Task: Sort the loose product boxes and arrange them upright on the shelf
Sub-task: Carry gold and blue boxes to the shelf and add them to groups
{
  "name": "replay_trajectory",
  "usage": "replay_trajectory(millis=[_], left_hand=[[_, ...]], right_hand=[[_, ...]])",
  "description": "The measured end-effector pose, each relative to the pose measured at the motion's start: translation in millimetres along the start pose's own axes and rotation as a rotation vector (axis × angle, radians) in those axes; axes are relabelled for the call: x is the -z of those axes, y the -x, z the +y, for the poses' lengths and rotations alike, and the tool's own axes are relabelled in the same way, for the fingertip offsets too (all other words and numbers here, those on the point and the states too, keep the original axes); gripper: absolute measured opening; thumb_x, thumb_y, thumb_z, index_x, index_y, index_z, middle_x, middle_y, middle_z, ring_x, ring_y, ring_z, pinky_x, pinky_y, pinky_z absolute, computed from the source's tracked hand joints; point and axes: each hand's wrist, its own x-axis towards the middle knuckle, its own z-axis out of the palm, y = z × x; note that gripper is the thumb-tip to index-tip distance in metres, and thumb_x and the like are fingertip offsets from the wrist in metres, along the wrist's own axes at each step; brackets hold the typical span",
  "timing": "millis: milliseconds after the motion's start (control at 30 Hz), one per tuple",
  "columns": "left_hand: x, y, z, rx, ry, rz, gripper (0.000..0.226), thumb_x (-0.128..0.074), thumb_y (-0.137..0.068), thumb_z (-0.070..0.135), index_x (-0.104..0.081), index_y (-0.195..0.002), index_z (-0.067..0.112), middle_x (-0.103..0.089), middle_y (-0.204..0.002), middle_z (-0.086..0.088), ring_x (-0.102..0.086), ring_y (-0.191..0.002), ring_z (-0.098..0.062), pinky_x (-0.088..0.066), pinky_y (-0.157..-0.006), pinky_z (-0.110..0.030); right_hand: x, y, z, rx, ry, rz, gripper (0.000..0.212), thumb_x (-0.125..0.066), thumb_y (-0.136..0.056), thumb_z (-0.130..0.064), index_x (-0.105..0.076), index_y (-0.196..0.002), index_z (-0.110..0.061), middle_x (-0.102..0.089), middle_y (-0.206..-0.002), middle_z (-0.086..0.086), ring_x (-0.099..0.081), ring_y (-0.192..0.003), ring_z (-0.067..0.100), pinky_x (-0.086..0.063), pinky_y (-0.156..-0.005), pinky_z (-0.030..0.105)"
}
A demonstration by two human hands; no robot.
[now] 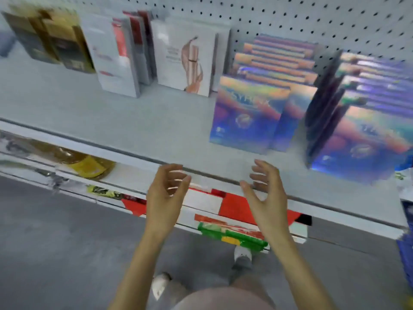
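Note:
Upright boxes stand in rows on the grey shelf (pixel 138 130). At far left are gold and black boxes (pixel 51 41), then white boxes with red marks (pixel 114 57), then white boxes with a hand picture (pixel 185 59). Iridescent purple boxes (pixel 248 115) fill the right side, with a second row (pixel 362 135) at the far right. My left hand (pixel 166 193) and my right hand (pixel 263 193) hover at the shelf's front edge, palms facing each other, fingers loosely curled and holding nothing. The view is motion-blurred.
A pegboard back wall (pixel 312 19) rises behind the boxes. A lower shelf holds a yellow-labelled bottle (pixel 87 164) and red, white and green packages (pixel 232 222). Grey floor (pixel 55 242) and my shoes lie below.

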Motion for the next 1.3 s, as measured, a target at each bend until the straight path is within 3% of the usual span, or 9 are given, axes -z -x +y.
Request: replay_trajectory(millis=[100, 167, 300, 433, 533, 667, 900, 1133, 1300], left_hand=[[115.9, -1.5, -36.7, 0.065, 0.019, 0.115, 0.025, -0.068, -0.087, 0.009, -0.06, -0.106, 0.023, -0.069, -0.091, -0.002, -0.067, -0.082, -0.021, -0.053, -0.069, -0.023], [186.9, -1.1, -58.7, 0.107, 0.001, 0.196, 0.028, -0.071, -0.084, 0.014, -0.059, -0.105, 0.028, -0.07, -0.091, 0.001, -0.066, -0.083, -0.019, -0.052, -0.074, -0.031], [296.7, 11.0, -87.7, 0.178, -0.031, 0.325, 0.032, -0.067, -0.086, 0.01, -0.056, -0.113, 0.023, -0.069, -0.096, 0.0, -0.064, -0.081, -0.01, -0.048, -0.075, -0.027], [362.8, 16.3, -110.2, 0.23, 0.009, 0.446, 0.031, -0.064, -0.088, 0.005, -0.056, -0.113, 0.021, -0.069, -0.097, 0.0, -0.065, -0.086, -0.017, -0.051, -0.078, -0.031], [393.5, 5.0, -131.2, 0.273, 0.037, 0.5, 0.03, -0.064, -0.087, 0.004, -0.057, -0.113, 0.017, -0.069, -0.096, 0.001, -0.066, -0.087, -0.02, -0.052, -0.078, -0.032], [440.2, -22.1, -160.2, 0.324, 0.049, 0.543, 0.033, -0.065, -0.087, 0.005, -0.057, -0.106, 0.029, -0.069, -0.098, 0.002, -0.067, -0.087, -0.02, -0.052, -0.076, -0.032], [600.8, -176.4, -173.7, 0.217, -0.063, 0.654, 0.032, -0.065, -0.087, 0.006, -0.055, -0.108, 0.028, -0.066, -0.1, 0.004, -0.066, -0.089, -0.025, -0.053, -0.079, -0.035], [733.5, -325.3, -139.6, 0.054, -0.178, 0.615, 0.034, -0.062, -0.09, 0.013, -0.052, -0.119, 0.026, -0.064, -0.103, 0.01, -0.062, -0.082, 0.0, -0.047, -0.07, -0.01], [760.9, -410.2, -162.1, 0.082, -0.069, 0.561, 0.047, -0.062, -0.089, 0.009, -0.044, -0.126, 0.032, -0.059, -0.11, 0.006, -0.062, -0.084, -0.001, -0.051, -0.071, -0.012]], right_hand=[[-91.3, 31.8, -25.9, -0.093, -0.102, -0.14, 0.05, -0.071, -0.085, -0.011, -0.049, -0.119, -0.04, -0.062, -0.113, -0.012, -0.061, -0.102, 0.004, -0.048, -0.093, 0.021], [-146.5, 50.9, -40.6, -0.146, -0.135, -0.238, 0.047, -0.07, -0.086, -0.013, -0.051, -0.121, -0.038, -0.062, -0.113, -0.015, -0.06, -0.106, 0.005, -0.047, -0.096, 0.026], [-236.4, 79.2, -78.6, -0.114, -0.067, -0.492, 0.047, -0.068, -0.088, -0.025, -0.049, -0.128, -0.039, -0.055, -0.124, -0.021, -0.052, -0.115, -0.004, -0.039, -0.092, 0.006], [-310.8, 85.5, -117.7, -0.067, -0.018, -0.616, 0.045, -0.061, -0.091, -0.032, -0.048, -0.135, -0.033, -0.048, -0.126, -0.026, -0.048, -0.117, -0.003, -0.037, -0.08, -0.003], [-366.2, 82.1, -133.7, -0.053, 0.0, -0.688, 0.043, -0.058, -0.093, -0.034, -0.048, -0.135, -0.032, -0.05, -0.13, -0.02, -0.049, -0.121, 0.001, -0.038, -0.084, -0.001], [-454.9, 72.6, -152.5, -0.05, -0.044, -0.777, 0.042, -0.057, -0.093, -0.034, -0.047, -0.133, -0.035, -0.053, -0.132, -0.018, -0.05, -0.12, -0.002, -0.042, -0.094, 0.008], [-654.2, 0.4, -234.7, 0.043, -0.161, -0.906, 0.042, -0.057, -0.094, -0.033, -0.043, -0.133, -0.042, -0.05, -0.124, -0.026, -0.05, -0.102, -0.02, -0.039, -0.077, -0.003], [-789.6, -92.3, -319.5, 0.121, -0.075, -0.664, 0.034, -0.059, -0.094, -0.028, -0.051, -0.127, -0.034, -0.055, -0.121, -0.011, -0.056, -0.1, -0.004, -0.042, -0.075, 0.003], [-845.2, -161.2, -317.7, 0.096, 0.117, -0.415, 0.03, -0.062, -0.092, -0.029, -0.058, -0.121, -0.026, -0.054, -0.122, -0.005, -0.05, -0.115, 0.013, -0.039, -0.1, 0.027]])
